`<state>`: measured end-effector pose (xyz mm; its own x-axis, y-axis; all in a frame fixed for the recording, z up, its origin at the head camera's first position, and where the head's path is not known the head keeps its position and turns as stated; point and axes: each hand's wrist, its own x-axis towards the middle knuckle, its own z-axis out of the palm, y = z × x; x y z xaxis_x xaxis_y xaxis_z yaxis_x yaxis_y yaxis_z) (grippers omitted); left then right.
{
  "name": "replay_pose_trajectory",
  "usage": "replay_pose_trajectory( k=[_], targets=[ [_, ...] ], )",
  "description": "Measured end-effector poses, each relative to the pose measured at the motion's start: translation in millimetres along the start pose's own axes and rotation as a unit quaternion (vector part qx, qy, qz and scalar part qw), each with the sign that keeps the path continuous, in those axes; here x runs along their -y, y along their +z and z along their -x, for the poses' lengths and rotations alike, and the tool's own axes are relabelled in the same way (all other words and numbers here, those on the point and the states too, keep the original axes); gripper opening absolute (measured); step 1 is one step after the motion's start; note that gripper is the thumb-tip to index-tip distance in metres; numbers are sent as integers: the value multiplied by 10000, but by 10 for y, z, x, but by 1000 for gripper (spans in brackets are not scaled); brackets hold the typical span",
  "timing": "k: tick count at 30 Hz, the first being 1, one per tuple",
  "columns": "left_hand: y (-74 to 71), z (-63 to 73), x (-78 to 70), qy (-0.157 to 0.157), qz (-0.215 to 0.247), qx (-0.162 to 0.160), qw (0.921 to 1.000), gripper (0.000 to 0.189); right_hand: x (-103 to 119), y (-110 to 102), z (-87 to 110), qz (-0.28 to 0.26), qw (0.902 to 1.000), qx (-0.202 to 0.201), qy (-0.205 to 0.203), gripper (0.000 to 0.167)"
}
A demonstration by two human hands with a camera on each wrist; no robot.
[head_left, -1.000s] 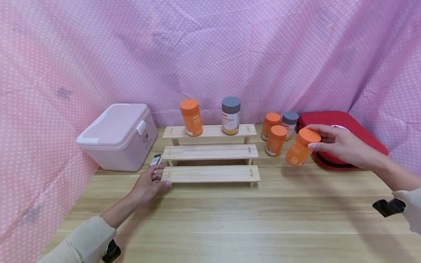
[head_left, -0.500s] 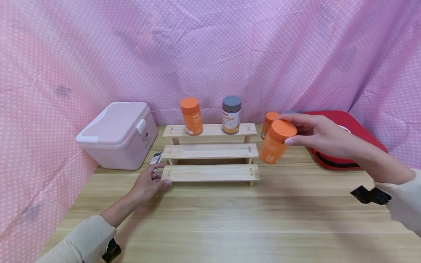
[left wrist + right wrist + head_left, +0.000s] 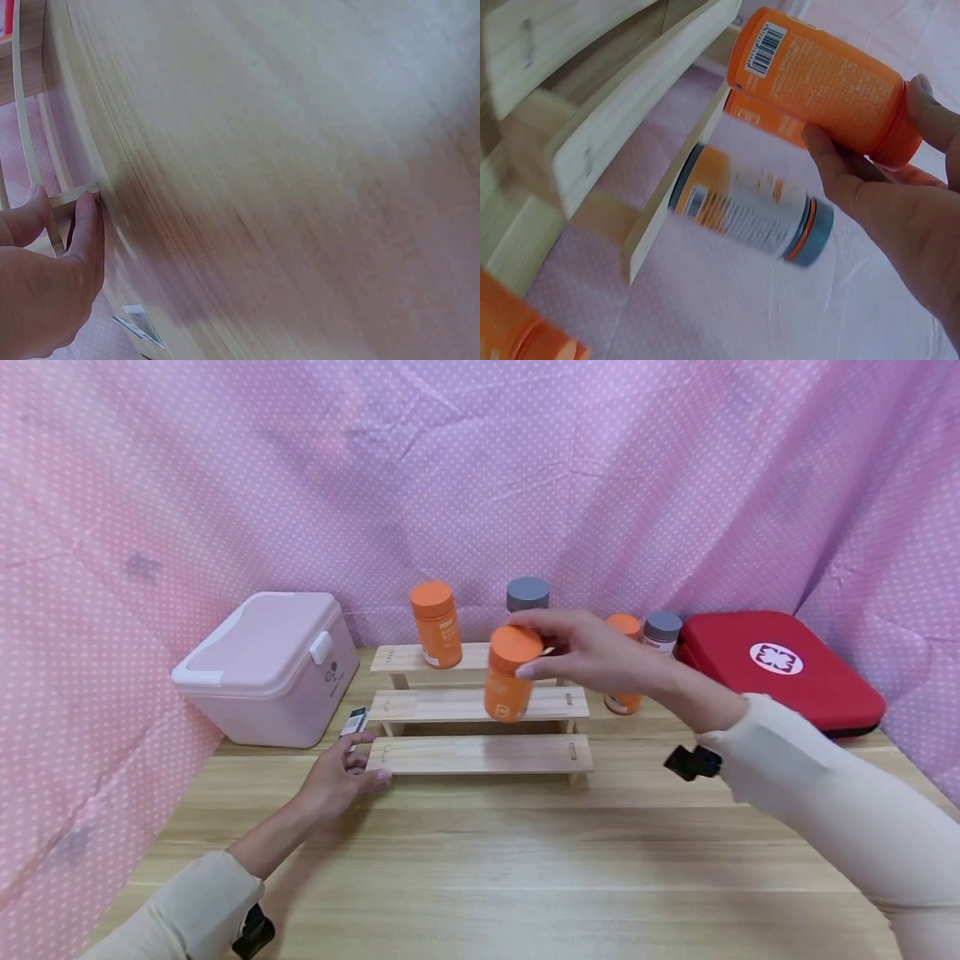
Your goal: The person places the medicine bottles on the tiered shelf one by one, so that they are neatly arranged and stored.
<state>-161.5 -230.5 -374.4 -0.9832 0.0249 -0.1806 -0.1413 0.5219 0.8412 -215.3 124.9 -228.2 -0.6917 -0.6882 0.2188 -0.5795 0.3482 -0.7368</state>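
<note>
My right hand (image 3: 585, 647) holds an orange supplement bottle (image 3: 507, 689) by its cap, slightly tilted, in front of the wooden three-step rack (image 3: 480, 755). In the right wrist view its barcode label faces the camera, with thumb and fingers around the orange cap. My left hand (image 3: 335, 779) pinches the left end of the rack's lowest step; the left wrist view shows thumb and fingers (image 3: 88, 225) around that end. On the top step stand another orange bottle (image 3: 437, 631) and a grey-capped bottle (image 3: 742, 202), the latter partly hidden in the head view by the right hand.
Right of the rack stand orange bottles (image 3: 622, 703) and a grey-capped one (image 3: 663, 628), partly behind my right arm. A red zip case (image 3: 780, 672) lies at far right. At left sits a pink lidded box (image 3: 270, 672), with a small printed packet (image 3: 356, 722) near the rack.
My right hand has carried the orange bottle leftward from beside the red case to in front of the rack. The left hand has kept its place on the lowest step.
</note>
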Motion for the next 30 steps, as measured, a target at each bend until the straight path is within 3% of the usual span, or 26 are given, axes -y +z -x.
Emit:
replay_pose_trajectory(
  k=[6, 14, 19, 30],
  targets=[
    [7, -2, 2, 59, 63, 33, 10000, 63, 28, 231, -339, -53, 9997, -109, -194, 45],
    [10, -9, 4, 59, 124, 32, 9999, 62, 31, 456, -624, -83, 9995, -203, -218, 41],
    [6, -5, -6, 57, 38, 5, 10000, 61, 31, 535, -720, -21, 9994, -352, -18, 40],
    [0, -1, -5, 37, -23, 0, 10000, 62, -73, 657, -793, -270, 9986, -195, 402, 41]
  ],
)
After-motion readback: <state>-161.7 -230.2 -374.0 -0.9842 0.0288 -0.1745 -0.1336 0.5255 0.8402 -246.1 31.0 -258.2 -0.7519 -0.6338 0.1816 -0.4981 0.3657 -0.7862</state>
